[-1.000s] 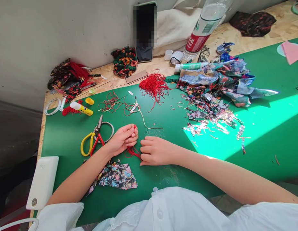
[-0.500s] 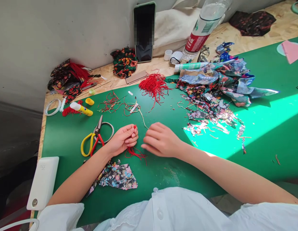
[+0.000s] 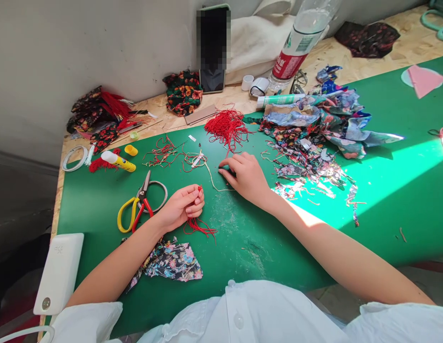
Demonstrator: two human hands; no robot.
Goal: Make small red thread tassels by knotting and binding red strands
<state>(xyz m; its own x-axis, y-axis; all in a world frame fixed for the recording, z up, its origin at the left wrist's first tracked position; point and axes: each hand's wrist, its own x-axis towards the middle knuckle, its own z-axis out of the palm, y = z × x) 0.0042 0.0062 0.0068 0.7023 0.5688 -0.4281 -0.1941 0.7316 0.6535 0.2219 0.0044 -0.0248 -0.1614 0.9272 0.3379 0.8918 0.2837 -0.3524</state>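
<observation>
My left hand [image 3: 182, 207] is closed around a bundle of red threads [image 3: 200, 228]; a small red end pokes out above the fingers and loose strands hang below onto the green mat [image 3: 239, 257]. My right hand [image 3: 246, 178] hovers over the mat with thumb and forefinger apart and nothing visible between them. Just beyond it lies a heap of red threads [image 3: 226, 126]. A pale cord [image 3: 211, 178] runs across the mat toward the right hand. Left of my left hand are scissors [image 3: 135, 205] with one yellow and one red handle, overlapping a grey ring [image 3: 164, 190].
Crumpled floral fabric [image 3: 314, 119] and scraps spread at the right. Near my left forearm lies a floral cloth piece [image 3: 178, 262]. A glue stick [image 3: 117, 161], a white power bank [image 3: 59, 271], a phone [image 3: 212, 52] and a tilted bottle [image 3: 295, 47] stand around the edges.
My right hand has moved away from the left hand, up and to the right toward the red thread heap. The left hand keeps its hold on the red threads. The view has shifted slightly.
</observation>
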